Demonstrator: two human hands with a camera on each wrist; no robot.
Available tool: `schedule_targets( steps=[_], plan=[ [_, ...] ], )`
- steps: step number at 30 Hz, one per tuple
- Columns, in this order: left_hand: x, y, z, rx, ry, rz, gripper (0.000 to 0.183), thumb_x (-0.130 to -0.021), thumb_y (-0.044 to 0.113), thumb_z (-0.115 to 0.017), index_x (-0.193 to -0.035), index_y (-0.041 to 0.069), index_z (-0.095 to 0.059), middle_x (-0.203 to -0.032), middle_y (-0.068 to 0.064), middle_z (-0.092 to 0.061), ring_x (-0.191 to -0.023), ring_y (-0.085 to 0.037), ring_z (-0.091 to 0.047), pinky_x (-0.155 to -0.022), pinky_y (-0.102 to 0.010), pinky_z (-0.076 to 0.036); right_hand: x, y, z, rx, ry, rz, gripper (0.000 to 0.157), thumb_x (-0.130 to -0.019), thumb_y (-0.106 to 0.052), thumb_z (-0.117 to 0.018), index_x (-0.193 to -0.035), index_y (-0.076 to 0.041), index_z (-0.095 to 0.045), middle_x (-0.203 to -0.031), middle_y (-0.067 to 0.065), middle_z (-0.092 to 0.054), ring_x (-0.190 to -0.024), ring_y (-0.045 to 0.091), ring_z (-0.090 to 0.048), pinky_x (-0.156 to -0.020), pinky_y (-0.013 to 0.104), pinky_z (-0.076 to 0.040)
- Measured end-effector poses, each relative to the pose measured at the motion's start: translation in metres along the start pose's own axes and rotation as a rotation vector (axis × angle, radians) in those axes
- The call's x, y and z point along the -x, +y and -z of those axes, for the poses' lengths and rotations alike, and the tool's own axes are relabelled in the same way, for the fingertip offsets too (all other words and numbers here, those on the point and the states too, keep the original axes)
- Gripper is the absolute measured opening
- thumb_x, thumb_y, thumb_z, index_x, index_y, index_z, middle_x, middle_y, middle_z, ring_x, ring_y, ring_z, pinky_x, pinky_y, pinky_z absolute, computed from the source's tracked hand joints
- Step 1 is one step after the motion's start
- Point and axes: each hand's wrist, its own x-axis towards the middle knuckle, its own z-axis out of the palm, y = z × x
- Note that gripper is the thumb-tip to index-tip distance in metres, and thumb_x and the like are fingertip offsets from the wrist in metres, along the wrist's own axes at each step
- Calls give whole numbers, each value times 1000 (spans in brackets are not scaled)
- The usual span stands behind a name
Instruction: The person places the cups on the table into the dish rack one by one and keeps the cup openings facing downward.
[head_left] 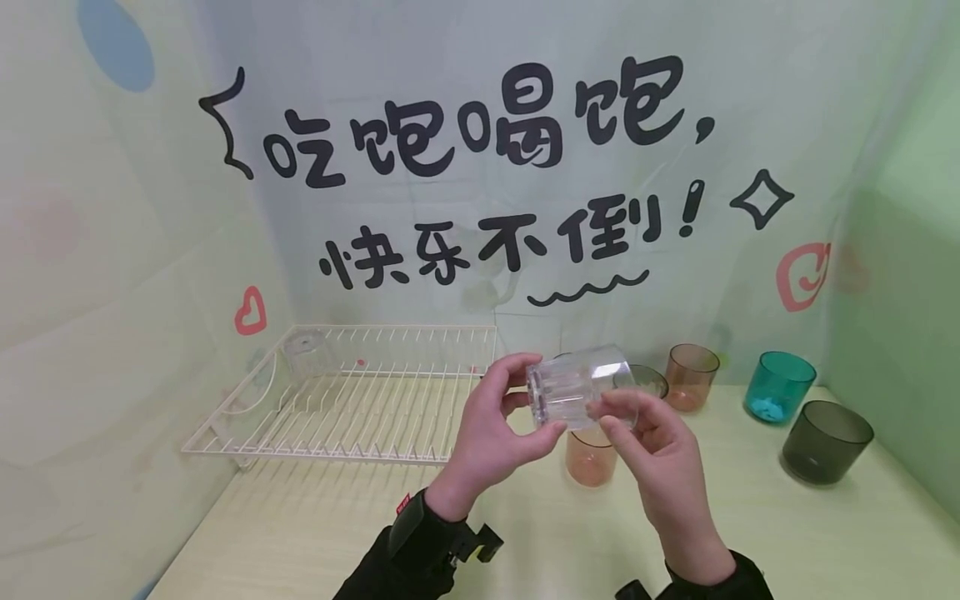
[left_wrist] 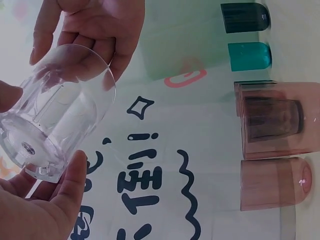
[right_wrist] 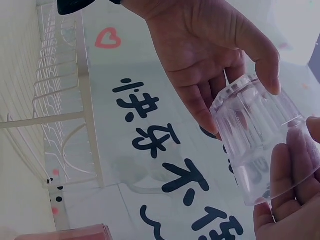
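Observation:
A clear, ribbed drinking glass (head_left: pixel 573 385) is held in the air, lying nearly sideways with its base to the left and its mouth to the right. My left hand (head_left: pixel 491 425) grips it around the base, thumb below and fingers on the far side. At the mouth end, my right hand (head_left: pixel 660 454) holds the rim between thumb and fingers. The left wrist view shows the glass (left_wrist: pixel 65 107) between both hands, with some fingers seen through its wall. Below and behind it on the table stands a pinkish-orange tumbler (head_left: pixel 591 468), partly covered by the held glass.
A white wire dish rack (head_left: pixel 352 456) stands at the left, with a clear glass (head_left: pixel 306 354) in its back left corner. To the right are a brown-pink tumbler (head_left: pixel 692 379), a teal cup (head_left: pixel 780 385), a dark grey cup (head_left: pixel 827 442) and a partly hidden greyish cup (head_left: pixel 654 382).

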Motion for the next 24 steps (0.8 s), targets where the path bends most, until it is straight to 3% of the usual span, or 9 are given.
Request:
schedule_targets(
  steps=[6, 15, 24],
  plan=[
    [1, 5, 1, -3, -3, -24, 63, -69, 7, -74, -125, 5, -46, -116, -7, -52, -98, -18, -53, -82, -31, -51, -1, -1, 1, -52, -26, 60, 35, -84, 2, -58, -119, 2, -53, -102, 6, -63, -103, 20, -53, -85, 23, -46],
    [0, 36, 6, -10, 14, -1, 59, -67, -2, -71, -120, -7, -46, -111, -14, -53, -93, -24, -55, -82, -36, -51, -3, -3, 7, 19, -80, 51, 43, -83, -1, -60, -124, 0, -49, -117, 7, -56, -120, 20, -45, -102, 22, -30],
    [-1, 10, 10, -35, 28, -35, 62, -68, 8, -74, -124, 5, -47, -114, -5, -53, -95, -17, -54, -81, -31, -51, -5, -4, 15, 67, -94, 102, 47, -81, 2, -62, -126, 0, -48, -121, 7, -57, -121, 19, -45, -101, 21, -32]
  ],
)
